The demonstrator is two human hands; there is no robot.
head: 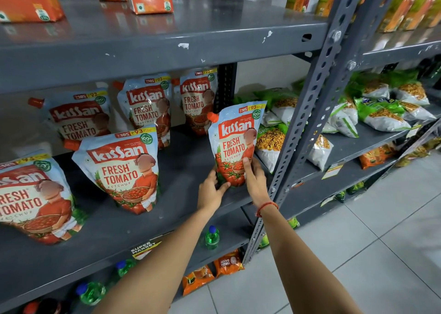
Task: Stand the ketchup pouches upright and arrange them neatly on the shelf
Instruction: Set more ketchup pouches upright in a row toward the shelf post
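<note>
kissan ketchup pouch (235, 144) stands upright at the right end of the grey metal shelf (181, 170), about 3 o'clock of the other five pouches (121, 170). glossy soft plastic, pale blue top, red tomato print, orange corner spout at its 11 o'clock. left hand (211, 192) cups its lower left edge, right hand (255, 180) grips the lower right, thumb on the front. pouch base is hidden behind the fingers. leftmost pouch cut off by the frame edge. green snack bags (381, 113) at 3 o'clock, labels unreadable.
</note>
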